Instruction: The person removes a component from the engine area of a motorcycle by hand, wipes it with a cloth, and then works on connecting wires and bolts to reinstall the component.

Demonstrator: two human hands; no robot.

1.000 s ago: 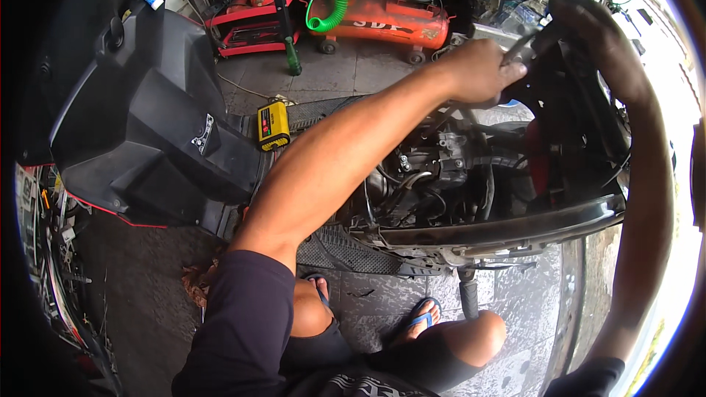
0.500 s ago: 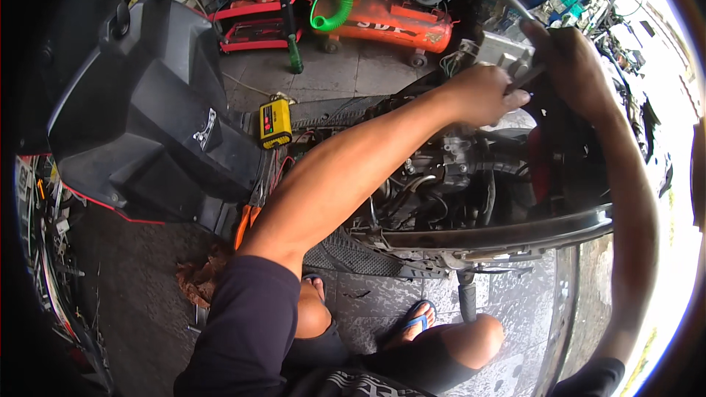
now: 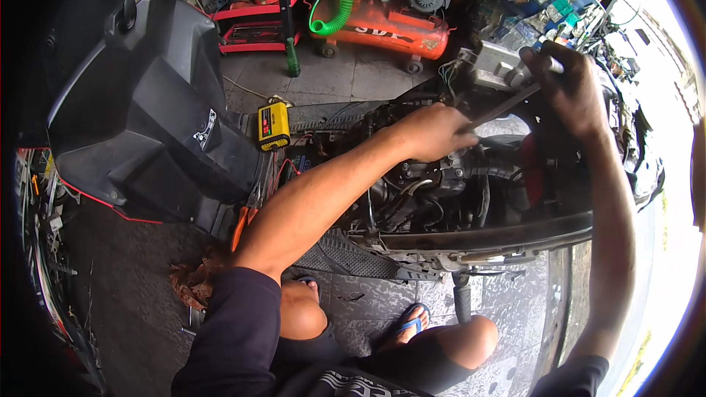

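A stripped-down scooter point(image 3: 471, 239) lies across the view, its engine point(image 3: 434, 176) and wiring bare. Over the engine, my right hand point(image 3: 570, 92) is wrapped around the grip end of what looks like a T-handle wrench. The metal shaft of the T-handle wrench point(image 3: 507, 107) slants down left to my left hand point(image 3: 435, 132), whose fingers are closed around its lower end. My left hand and the engine parts beneath hide the wrench's tip. A pale metal box-shaped part point(image 3: 496, 62) sits just beyond the shaft.
A yellow box-shaped device point(image 3: 273, 126) with leads rests on the scooter's floorboard; orange-handled pliers point(image 3: 241, 228) lie nearby. Black bodywork point(image 3: 147, 117) stands at left. Behind are a red tool cart point(image 3: 257, 11), an orange air compressor point(image 3: 397, 31) and a green coiled hose point(image 3: 344, 0).
My left hand has moved left and down, toward the engine, along with the wrench's lower end. My right hand has shifted slightly down, and the wrench's crossbar has turned.
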